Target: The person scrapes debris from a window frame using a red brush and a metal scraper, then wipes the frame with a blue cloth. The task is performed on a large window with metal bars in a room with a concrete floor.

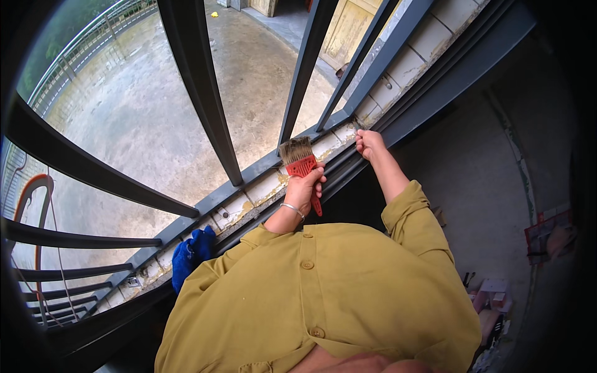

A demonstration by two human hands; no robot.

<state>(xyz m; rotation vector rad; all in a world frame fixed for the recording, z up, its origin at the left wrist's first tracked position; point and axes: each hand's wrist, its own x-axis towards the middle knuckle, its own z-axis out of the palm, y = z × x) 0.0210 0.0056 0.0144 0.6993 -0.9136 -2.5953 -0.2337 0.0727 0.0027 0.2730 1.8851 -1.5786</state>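
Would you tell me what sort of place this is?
Probably the inside edge of a home or similar building: dark metal bars, a worn tiled sill and a concrete yard outside.

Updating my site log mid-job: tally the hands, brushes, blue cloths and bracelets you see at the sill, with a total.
Hands: 2, left hand and right hand
Brush: 1
Blue cloth: 1
Bracelet: 1
Total: 5

Mid-frame were one left hand (303, 191), one right hand (371, 144), one red brush (300, 164) and one bracelet (293, 207); one blue cloth (191, 255) lay at lower left, three shirt buttons (307, 265) showed at lower centre.
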